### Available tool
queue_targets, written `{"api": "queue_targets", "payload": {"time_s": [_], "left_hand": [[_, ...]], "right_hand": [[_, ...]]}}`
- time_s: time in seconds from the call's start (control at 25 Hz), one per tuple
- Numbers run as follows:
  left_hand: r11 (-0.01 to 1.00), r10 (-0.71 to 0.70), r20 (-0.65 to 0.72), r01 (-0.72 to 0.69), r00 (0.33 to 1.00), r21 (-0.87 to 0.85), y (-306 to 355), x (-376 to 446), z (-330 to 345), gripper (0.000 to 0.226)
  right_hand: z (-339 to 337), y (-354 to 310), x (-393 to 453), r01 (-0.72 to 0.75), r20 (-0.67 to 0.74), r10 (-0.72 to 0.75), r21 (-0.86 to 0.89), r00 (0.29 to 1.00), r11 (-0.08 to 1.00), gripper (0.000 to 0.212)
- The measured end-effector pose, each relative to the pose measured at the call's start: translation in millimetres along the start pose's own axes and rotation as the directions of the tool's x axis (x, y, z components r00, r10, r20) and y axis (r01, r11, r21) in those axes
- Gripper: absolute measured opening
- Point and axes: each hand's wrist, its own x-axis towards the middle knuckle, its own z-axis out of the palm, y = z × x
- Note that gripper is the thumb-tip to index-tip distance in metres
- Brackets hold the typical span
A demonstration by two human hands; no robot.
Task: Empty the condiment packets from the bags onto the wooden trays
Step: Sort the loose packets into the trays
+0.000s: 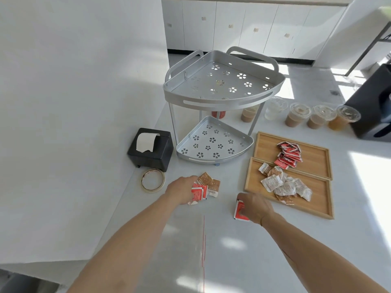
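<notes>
On the white counter (211, 250), beside two wooden trays (321, 199) already heaped with red and with white-brown condiment packets (284, 186), a mixed bunch of red and brown packets (204, 187) is clutched in the left hand's (182, 190) closed grip, while a single red packet (240, 210) is pinched by the right hand (255, 207).

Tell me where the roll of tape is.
In the head view the roll of tape lies flat on the white table, just in front of the black tissue box and left of the left hand.

Café counter: lidded drinks (321, 116), napkin dispenser (150, 149).
</notes>
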Motion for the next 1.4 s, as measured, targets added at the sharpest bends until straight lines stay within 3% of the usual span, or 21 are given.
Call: {"api": "queue_targets", "payload": {"time_s": [0.16,0.36,0.48,0.72,0.92,1.04,1.4], "left_hand": [[0.999,-0.028,0.011,0.028,1.000,0.029,-2,9,10,0.048],[0.993,0.051,-0.084,-0.042,0.995,0.107,-4,10,12,0.044],[0.982,0.101,-0.098,-0.083,0.990,0.170,-4,8,12,0.040],[0.942,0.146,0.027,-0.147,0.989,0.302,14,0,8,0.031],[0.960,0.102,0.160,-0.139,0.982,0.243,61,0,0,0.020],[0.951,0.079,0.245,-0.147,0.966,0.272,103,7,1,0.030],[0.937,0.056,0.278,-0.147,0.959,0.316,226,53,-8,0.040]], "right_hand": [[11,18,-30,-0.120,0.033,0.119,0.038,0.992,0.992,0.041],[28,29,-57,-0.257,0.003,0.258,0.114,0.966,0.960,0.042],[35,29,-68,-0.275,-0.011,0.276,0.064,0.961,0.959,0.041],[29,47,-71,-0.208,0.031,0.208,-0.003,0.978,0.978,0.041],[8,97,-75,-0.184,0.051,0.182,0.042,0.982,0.982,0.040],[-11,138,-78,-0.183,0.074,0.181,0.024,0.981,0.983,0.039],[-90,243,-58,-0.190,0.010,0.190,0.007,0.982,0.982,0.034]]}}
